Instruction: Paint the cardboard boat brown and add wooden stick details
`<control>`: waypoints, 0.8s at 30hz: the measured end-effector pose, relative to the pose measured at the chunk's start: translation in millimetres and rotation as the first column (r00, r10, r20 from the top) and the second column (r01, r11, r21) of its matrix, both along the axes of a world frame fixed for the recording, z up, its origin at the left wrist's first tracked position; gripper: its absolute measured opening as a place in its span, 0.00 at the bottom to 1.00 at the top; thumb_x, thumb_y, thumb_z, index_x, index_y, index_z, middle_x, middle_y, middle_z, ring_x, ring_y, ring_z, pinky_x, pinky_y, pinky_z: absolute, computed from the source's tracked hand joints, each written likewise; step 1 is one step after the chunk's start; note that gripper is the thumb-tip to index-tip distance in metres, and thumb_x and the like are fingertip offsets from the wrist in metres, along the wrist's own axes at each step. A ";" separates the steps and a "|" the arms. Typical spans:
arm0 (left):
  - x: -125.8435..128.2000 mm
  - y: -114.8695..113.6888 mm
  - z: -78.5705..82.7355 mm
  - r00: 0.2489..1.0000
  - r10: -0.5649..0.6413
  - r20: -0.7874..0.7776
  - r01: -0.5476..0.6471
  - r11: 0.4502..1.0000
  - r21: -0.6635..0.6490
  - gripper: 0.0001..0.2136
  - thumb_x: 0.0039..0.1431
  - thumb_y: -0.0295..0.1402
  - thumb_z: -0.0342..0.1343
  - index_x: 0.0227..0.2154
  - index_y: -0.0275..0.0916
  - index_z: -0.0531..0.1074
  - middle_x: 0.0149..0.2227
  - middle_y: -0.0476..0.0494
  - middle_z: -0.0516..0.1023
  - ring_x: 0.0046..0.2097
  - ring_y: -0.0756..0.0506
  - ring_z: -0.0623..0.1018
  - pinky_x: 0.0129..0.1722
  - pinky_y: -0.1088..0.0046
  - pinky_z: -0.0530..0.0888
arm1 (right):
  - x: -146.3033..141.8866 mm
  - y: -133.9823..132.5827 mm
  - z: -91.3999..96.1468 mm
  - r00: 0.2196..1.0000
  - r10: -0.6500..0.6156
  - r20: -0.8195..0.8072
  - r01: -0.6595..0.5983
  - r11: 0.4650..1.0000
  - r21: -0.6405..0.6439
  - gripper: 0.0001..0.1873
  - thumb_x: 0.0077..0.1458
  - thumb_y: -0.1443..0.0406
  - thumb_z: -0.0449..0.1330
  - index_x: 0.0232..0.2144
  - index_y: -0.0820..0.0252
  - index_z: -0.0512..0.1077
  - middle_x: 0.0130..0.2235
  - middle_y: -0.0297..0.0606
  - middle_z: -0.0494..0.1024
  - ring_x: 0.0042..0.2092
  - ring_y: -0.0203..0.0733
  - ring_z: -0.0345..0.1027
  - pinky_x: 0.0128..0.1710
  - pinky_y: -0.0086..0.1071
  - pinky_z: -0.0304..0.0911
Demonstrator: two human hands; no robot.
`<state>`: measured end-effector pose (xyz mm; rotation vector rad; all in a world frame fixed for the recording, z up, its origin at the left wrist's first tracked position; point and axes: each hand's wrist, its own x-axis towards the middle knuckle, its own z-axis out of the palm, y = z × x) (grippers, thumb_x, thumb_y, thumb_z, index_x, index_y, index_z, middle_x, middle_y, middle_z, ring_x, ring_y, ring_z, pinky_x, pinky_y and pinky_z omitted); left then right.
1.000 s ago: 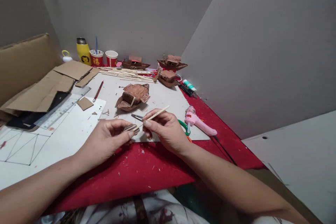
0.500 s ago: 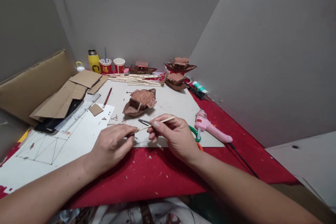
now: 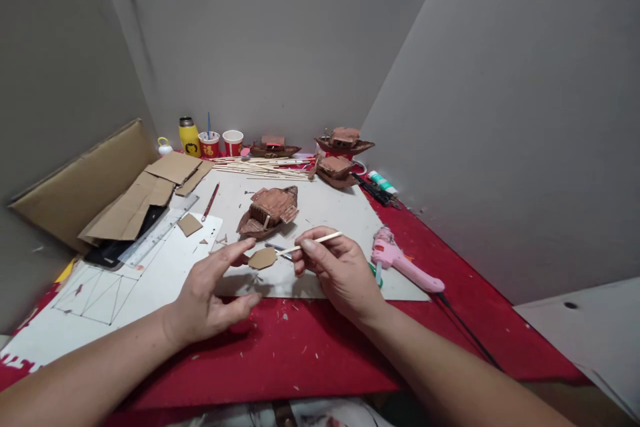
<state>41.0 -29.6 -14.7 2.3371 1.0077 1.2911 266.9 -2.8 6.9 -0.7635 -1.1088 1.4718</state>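
Between thumb and fingers, my right hand (image 3: 336, 265) pinches a thin wooden stick (image 3: 320, 239). At the stick's left end is a small rounded cardboard piece (image 3: 263, 258), held up above the white board. My left hand (image 3: 210, 293) is open beside that piece, thumb and fingers apart with nothing between them. Just beyond my hands a brown model boat (image 3: 270, 208) with a slatted roof sits on the board. A grey metal tool (image 3: 280, 251), partly hidden behind the stick, lies on the board near my right fingers.
A pink glue gun (image 3: 403, 260) with a black cord lies at right. Several wooden sticks (image 3: 265, 165) and more model boats (image 3: 336, 170) stand at the back. On the left are cardboard sheets (image 3: 135, 203), a clear ruler (image 3: 160, 230), a pencil (image 3: 211, 201) and a yellow bottle (image 3: 189, 139).
My left hand has let go of the cardboard piece and opened, moving slightly down and left. My right hand still holds the stick, and the piece at its end now shows. The view has tilted up.
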 end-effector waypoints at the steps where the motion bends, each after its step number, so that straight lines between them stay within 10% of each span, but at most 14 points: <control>1: -0.6 0.9 -0.1 0.999 0.007 0.035 -0.005 0.998 -0.060 0.27 0.58 0.32 0.60 0.61 0.40 0.63 0.53 0.35 0.77 0.47 0.43 0.80 0.47 0.67 0.77 | 2.4 1.5 1.7 1.000 -0.007 -0.012 0.007 1.000 -0.019 0.13 0.49 0.58 0.71 0.31 0.60 0.75 0.25 0.32 0.79 0.25 0.33 0.72 0.27 0.25 0.68; 6: 4.1 4.5 5.4 0.976 0.128 0.177 -0.043 0.907 -0.419 0.16 0.64 0.37 0.54 0.52 0.37 0.72 0.45 0.37 0.81 0.43 0.45 0.81 0.44 0.69 0.78 | 8.7 5.9 5.8 0.999 0.049 0.000 -0.049 0.996 -0.078 0.14 0.50 0.57 0.70 0.31 0.59 0.71 0.25 0.31 0.78 0.24 0.31 0.69 0.25 0.24 0.66; 12: 8.4 9.1 10.3 0.916 0.171 0.363 0.185 0.622 -0.760 0.17 0.61 0.46 0.57 0.42 0.36 0.77 0.37 0.40 0.83 0.36 0.47 0.80 0.37 0.71 0.76 | 5.1 10.2 1.0 0.952 0.284 0.114 -0.270 0.955 -0.124 0.15 0.50 0.57 0.70 0.31 0.61 0.72 0.24 0.29 0.74 0.22 0.29 0.66 0.22 0.24 0.65; 19: 8.5 7.9 5.6 0.884 0.049 0.464 0.421 0.348 -0.838 0.15 0.50 0.39 0.68 0.39 0.36 0.77 0.34 0.44 0.82 0.35 0.48 0.78 0.37 0.73 0.71 | -7.6 7.6 -10.7 0.901 0.425 0.091 -0.401 0.893 -0.203 0.15 0.48 0.58 0.71 0.31 0.62 0.73 0.24 0.29 0.76 0.21 0.28 0.66 0.22 0.22 0.66; 24: 10.1 5.6 5.4 0.863 0.077 0.500 0.451 0.331 -0.829 0.14 0.48 0.38 0.69 0.32 0.35 0.76 0.31 0.46 0.82 0.33 0.49 0.77 0.36 0.74 0.69 | -13.8 8.4 -15.3 0.908 0.412 0.077 -0.387 0.894 -0.225 0.17 0.46 0.57 0.72 0.33 0.63 0.76 0.25 0.32 0.78 0.23 0.30 0.69 0.22 0.23 0.67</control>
